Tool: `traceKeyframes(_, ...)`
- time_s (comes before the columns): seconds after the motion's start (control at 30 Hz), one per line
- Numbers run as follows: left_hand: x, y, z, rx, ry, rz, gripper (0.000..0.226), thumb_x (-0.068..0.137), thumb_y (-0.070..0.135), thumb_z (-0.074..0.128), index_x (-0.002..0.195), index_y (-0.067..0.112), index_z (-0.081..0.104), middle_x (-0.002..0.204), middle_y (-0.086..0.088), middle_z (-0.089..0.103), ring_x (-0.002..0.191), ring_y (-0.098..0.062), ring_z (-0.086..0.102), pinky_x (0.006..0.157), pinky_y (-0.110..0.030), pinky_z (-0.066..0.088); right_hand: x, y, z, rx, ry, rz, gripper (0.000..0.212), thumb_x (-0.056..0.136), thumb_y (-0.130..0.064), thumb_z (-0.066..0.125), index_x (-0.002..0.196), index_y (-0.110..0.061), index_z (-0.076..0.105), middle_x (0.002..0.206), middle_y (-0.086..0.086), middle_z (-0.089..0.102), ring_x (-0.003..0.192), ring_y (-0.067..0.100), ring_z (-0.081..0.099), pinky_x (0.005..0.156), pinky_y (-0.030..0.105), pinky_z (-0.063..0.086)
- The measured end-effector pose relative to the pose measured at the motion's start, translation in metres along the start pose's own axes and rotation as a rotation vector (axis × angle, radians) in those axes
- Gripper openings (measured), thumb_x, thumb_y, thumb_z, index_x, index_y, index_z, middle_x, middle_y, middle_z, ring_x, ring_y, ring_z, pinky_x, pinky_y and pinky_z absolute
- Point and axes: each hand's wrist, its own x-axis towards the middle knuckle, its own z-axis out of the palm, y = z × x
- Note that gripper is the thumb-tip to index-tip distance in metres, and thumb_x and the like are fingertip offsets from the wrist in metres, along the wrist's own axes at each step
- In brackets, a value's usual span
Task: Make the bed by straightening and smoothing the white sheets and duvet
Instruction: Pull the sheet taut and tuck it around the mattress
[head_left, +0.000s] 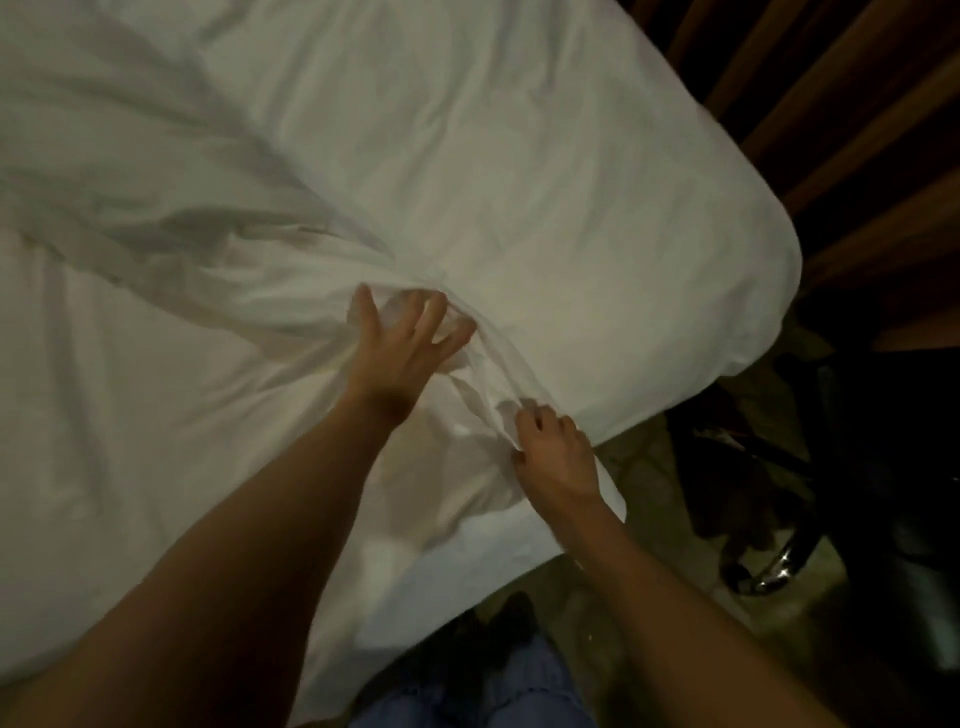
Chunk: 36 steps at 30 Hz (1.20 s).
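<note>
Dim, soft-focus wide-angle view; motion blur, dark edges, curved margins.

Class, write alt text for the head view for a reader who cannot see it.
Two bare hands work a rumpled white duvet at a bed's corner: the left hand presses spread fingers into a bunched fold, the right hand pinches the cloth near the edge. Dark floor lies beyond.

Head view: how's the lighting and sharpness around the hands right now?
Head view: dim, warm light; the white duvet is brightest near the left hand, the floor at right nearly black; right hand and nearby folds are softly blurred; wide-angle lens bends the bed edge.
</note>
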Motion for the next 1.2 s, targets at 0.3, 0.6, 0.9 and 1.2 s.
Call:
traceKeyframes(0.3,0.064,-0.021,-0.026,0.093,-0.171,0.177,0.015,0.062,0.009,0.078,0.07,0.012,0.066,0.064,-0.006,0.062,0.056,-0.024,0.062,0.054,-0.038,0.055,0.021,0.024,-0.021,0.527,-0.097,0.135,0.055,0.09,0.002,0.043,0.14,-0.02,0.042,0.12,0.012,0.062,0.103,0.026,0.06,0.088,0.025,0.044)
traceKeyframes(0.6,0.181,0.005,-0.09,-0.104,-0.234,0.129,0.025,0.094,0.007,0.037,0.105,0.0,0.059,0.112,-0.021,0.059,0.106,-0.035,0.053,0.092,-0.037,0.031,0.045,0.093,-0.093,0.7,0.088,0.204,0.039,0.082,-0.002,0.04,0.116,-0.012,0.056,0.082,0.011,0.062,0.075,0.025,0.06,0.065,0.028,0.045)
traceKeyframes(0.9,0.165,0.098,-0.051,-0.164,-0.056,0.376,0.029,0.038,-0.01,0.083,0.053,-0.001,0.059,0.053,-0.019,0.057,0.045,-0.031,0.057,0.051,-0.033,0.049,0.032,0.15,-0.045,0.223,0.193,0.192,0.029,0.072,-0.001,0.056,0.096,0.001,0.071,0.049,0.007,0.057,0.035,0.018,0.051,0.033,0.015,0.034)
traceKeyframes(1.2,0.191,0.11,-0.045,-0.14,-0.012,0.528,0.019,0.049,-0.011,0.069,0.048,0.003,0.057,0.046,-0.015,0.056,0.042,-0.027,0.057,0.053,-0.029,0.049,0.035,0.175,-0.013,0.442,0.001,0.393,0.033,0.093,-0.006,0.039,0.126,-0.003,0.042,0.087,0.014,0.063,0.075,0.029,0.061,0.058,0.031,0.041)
